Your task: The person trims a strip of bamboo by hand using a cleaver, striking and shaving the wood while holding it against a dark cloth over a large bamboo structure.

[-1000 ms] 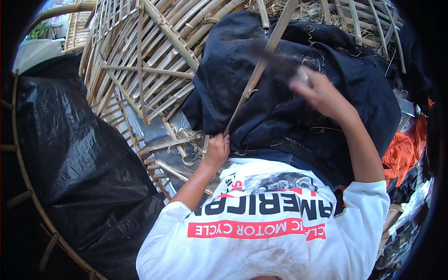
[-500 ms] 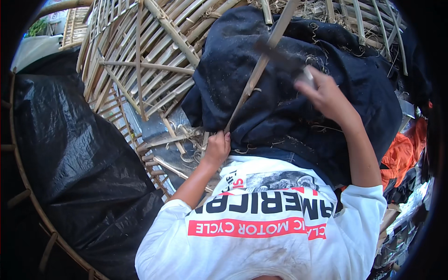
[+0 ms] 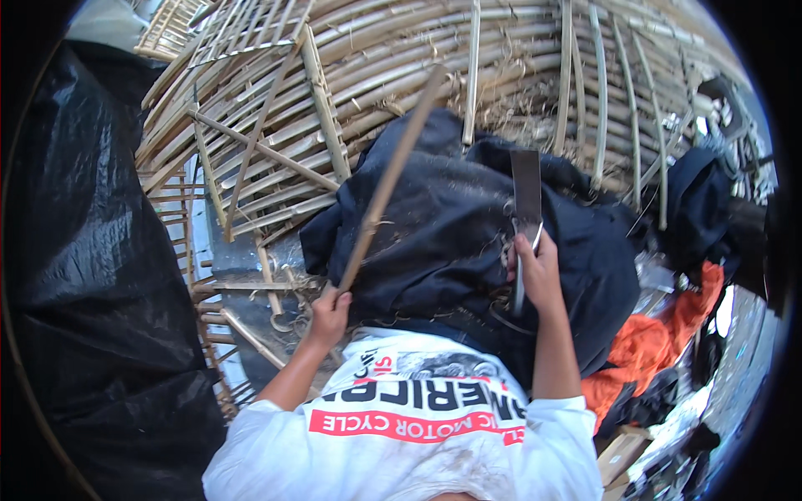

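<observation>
A long split bamboo strip slants up and away from my left hand, whose fingers are wrapped round its near end. In my right hand is a machete with a broad, straight dark blade, pointing away from me. The blade stands apart from the strip, to its right. Beneath both hands, a dark cloth covers my lap, with thin curled shavings scattered on it. Part of the machete's handle is hidden by my fingers.
Bamboo slats lie in rows ahead, with several loose strips leaning over them. A slatted bamboo frame rests at the far left. Black plastic sheeting spreads on the left. Orange cloth and a cardboard piece lie at my right.
The machete has come away from the strip and is now steady, blade pointing forward. The strip is tilted less to the right. The whole view has shifted.
</observation>
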{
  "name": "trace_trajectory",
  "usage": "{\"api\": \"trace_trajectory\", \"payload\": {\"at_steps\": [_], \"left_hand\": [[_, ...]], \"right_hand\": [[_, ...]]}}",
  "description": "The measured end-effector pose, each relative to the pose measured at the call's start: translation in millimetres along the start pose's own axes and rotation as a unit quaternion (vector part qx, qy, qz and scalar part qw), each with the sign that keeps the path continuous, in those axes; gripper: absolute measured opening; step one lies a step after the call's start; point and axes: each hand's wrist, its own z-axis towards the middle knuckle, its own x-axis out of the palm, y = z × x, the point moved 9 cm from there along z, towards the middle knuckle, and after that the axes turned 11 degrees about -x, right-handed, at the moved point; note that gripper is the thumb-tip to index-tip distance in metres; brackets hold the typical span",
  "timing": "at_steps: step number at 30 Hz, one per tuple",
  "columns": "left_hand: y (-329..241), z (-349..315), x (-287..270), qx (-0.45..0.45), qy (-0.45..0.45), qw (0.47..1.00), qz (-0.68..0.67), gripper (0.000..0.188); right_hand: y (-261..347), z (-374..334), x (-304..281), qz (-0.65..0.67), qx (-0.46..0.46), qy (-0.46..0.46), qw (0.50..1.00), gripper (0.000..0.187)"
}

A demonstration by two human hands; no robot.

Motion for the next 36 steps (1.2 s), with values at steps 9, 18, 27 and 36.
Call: {"api": "trace_trajectory", "payload": {"at_steps": [9,18,27,36], "left_hand": [[-76.0,36.0,-33.6,0.107,-0.027,0.993,0.043,0.024],[-59.4,36.3,18.0,0.131,-0.001,0.975,0.182,0.033],[-65.1,37.6,24.2,0.154,-0.027,0.967,0.199,0.032],[-45.5,52.4,36.6,0.160,0.045,0.975,0.147,0.032]], "right_hand": [[1.4,-11.9,-31.7,0.139,-0.024,-0.116,0.983,0.023],[53.3,-14.0,-36.3,-0.079,-0.102,-0.045,0.991,0.016],[45.7,22.6,-27.5,-0.305,-0.111,-0.039,0.945,0.021],[48.1,24.0,-27.7,-0.229,-0.146,-0.105,0.957,0.022]]}}
